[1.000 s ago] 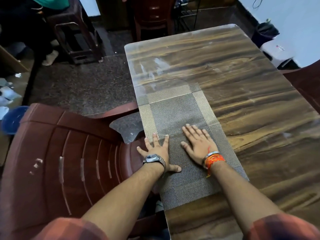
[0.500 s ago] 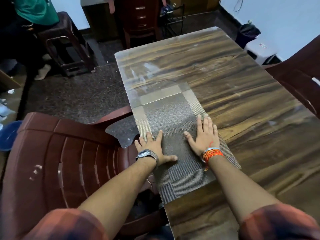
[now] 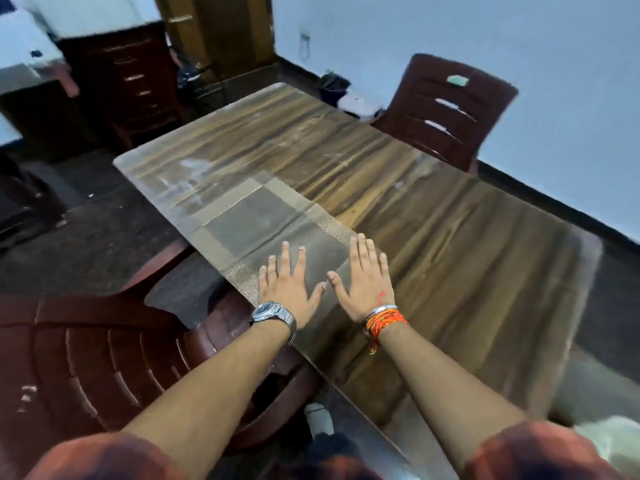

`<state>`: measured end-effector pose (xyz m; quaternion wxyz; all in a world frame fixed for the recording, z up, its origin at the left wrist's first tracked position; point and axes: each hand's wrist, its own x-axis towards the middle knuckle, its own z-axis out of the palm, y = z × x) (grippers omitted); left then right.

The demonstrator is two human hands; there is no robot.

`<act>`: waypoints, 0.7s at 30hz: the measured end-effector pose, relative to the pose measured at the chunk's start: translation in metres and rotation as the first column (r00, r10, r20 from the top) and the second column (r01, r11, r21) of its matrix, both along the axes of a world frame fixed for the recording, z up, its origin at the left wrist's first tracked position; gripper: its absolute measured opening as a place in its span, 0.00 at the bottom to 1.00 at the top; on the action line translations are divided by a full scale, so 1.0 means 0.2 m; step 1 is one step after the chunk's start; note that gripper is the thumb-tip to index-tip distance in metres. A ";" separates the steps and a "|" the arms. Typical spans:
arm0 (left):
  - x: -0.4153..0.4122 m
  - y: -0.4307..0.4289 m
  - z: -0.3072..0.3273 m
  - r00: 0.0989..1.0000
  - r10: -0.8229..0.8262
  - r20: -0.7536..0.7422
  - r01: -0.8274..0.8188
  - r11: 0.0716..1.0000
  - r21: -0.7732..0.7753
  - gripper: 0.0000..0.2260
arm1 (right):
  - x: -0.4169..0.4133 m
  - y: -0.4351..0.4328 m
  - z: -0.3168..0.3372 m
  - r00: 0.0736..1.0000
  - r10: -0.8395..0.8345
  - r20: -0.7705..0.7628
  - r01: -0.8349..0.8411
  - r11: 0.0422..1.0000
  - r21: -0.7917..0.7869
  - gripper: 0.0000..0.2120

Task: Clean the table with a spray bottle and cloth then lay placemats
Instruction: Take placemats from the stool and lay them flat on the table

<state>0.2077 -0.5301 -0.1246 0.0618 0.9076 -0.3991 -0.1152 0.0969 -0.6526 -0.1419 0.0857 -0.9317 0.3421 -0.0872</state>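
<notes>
Under flat hands (image 3: 325, 285), grey bordered placemat (image 3: 256, 216)

A dark red plastic chair (image 3: 104, 358) is seen at the lower left, its slatted back turned toward the camera. A second chair (image 3: 446, 109) of the same colour is placed at the far right side, against a pale blue wall (image 3: 519, 46). A dark chest of drawers (image 3: 135, 81) is seen at the back left, beside a brown wooden door (image 3: 228, 32). A dark bin (image 3: 334, 86) is set on the floor near the far corner. The floor (image 3: 86, 237) is dark and speckled. Much of the view is blurred.
</notes>
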 end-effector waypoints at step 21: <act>-1.83 0.10 0.04 0.688 -0.723 -0.061 0.720 0.691 -0.063 0.32 | -2.03 0.75 0.05 0.698 -0.713 -0.070 0.716 0.695 0.063 0.33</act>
